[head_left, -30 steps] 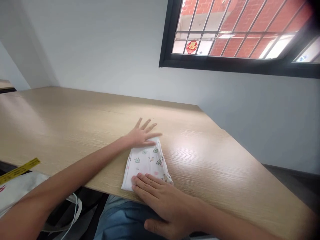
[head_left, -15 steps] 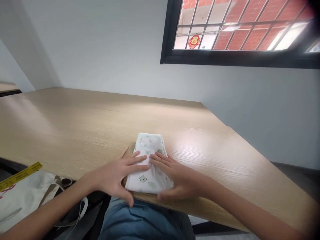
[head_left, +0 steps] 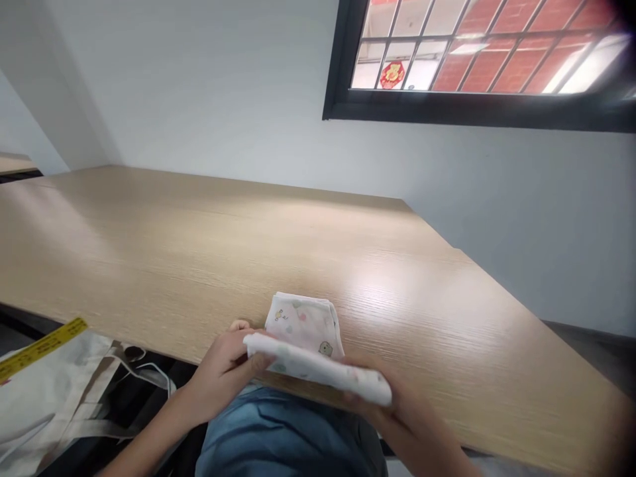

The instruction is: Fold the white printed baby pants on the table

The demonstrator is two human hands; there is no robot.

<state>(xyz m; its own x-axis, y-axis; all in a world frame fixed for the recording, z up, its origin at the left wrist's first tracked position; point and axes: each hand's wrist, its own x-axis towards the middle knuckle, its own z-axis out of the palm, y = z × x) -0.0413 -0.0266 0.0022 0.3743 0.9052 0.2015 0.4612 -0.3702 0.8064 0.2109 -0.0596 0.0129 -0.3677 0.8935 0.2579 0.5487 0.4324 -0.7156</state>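
A white cloth (head_left: 303, 322) printed with small green and pink figures lies folded near the front edge of the table, its far part flat on the wood. Its near part is lifted and folded up into a thick band. My left hand (head_left: 226, 368) pinches the left end of that band, thumb on the near side. At the band's right end, my right hand (head_left: 392, 397) grips the cloth; it is slightly blurred and some of its fingers are hidden behind the fabric.
The pale wooden table (head_left: 199, 232) reaches back to a grey-white wall. Below its left front edge sits a white bag (head_left: 54, 391) with straps, a yellow printed strip (head_left: 42, 346) across it. A barred window (head_left: 467, 59) is at upper right.
Both hands lay flat with spread fingers on the cloth before. Now they hold its near edge, which has come up off the table, and the cloth sits a little closer to me.
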